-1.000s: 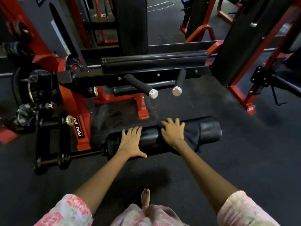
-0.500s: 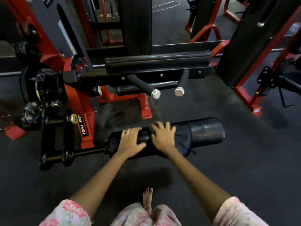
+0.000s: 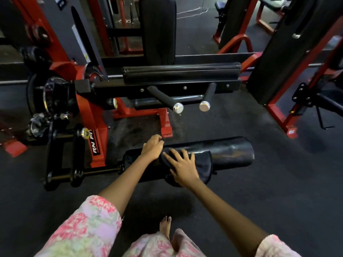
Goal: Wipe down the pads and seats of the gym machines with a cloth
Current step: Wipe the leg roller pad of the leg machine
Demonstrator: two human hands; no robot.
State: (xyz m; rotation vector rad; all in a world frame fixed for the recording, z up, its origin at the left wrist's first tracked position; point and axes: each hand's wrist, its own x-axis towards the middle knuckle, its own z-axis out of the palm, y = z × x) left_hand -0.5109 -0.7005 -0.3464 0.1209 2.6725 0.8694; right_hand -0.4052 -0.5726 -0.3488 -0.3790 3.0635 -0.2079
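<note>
Two hands are on the same black roller pad (image 3: 232,151), the fat cylindrical one sitting low over the floor (image 3: 278,191) at the end of the machine's black arm. The right hand (image 3: 182,168) is spread flat, fingers straight and fanned out, pressing a dark cloth (image 3: 203,166) against the near side of the pad; the cloth is draped over the middle of the roller and hangs down a bit off its near edge. The left hand (image 3: 153,147) is just beside it, toward the end of the pad that's bolted to the arm, resting over the top with the fingers bent down the far side, so it looks like it's gripping the roller to steady it. The far-right end of the pad is bare and shiny. Behind it stands the red and black machine (image 3: 96,138) with white lettering on its red upright, a long black seat pad (image 3: 181,73) running across it and an upright back pad (image 3: 158,30) above that. Two black handles with chrome end caps (image 3: 178,107) stick out from under the seat toward the roller. More red frames (image 3: 278,115) stand off to the right. The person wears pink floral sleeves (image 3: 87,230), and one bare foot (image 3: 165,225) is on the floor near the bottom edge of the view.
</note>
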